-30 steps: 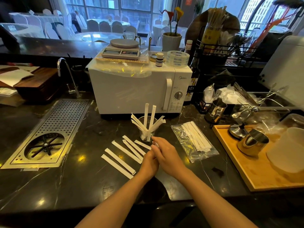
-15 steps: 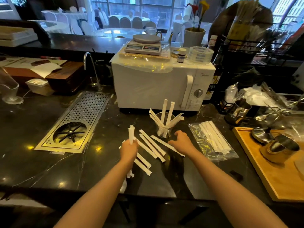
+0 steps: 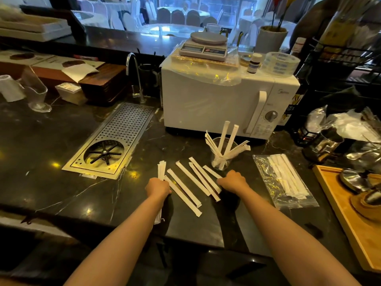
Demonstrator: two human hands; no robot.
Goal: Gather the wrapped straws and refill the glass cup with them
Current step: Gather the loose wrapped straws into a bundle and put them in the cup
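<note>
A glass cup stands on the dark counter in front of the microwave, with several white wrapped straws fanned out of it. Several more wrapped straws lie loose on the counter between my hands. My left hand is shut on a small upright bundle of wrapped straws, at the left end of the loose ones. My right hand rests knuckles-up on the right end of the loose straws, fingertips touching one near the cup; its grip is hidden.
A clear bag of wrapped straws lies right of the cup. A white microwave stands behind, a metal drain grate to the left, a wooden tray with metal pitchers to the right. The counter edge runs below my wrists.
My hands have parted. The left now holds a bundle of straws upright at the left of the loose pile; the right has reached the straws beside the cup. The view has tilted down.
</note>
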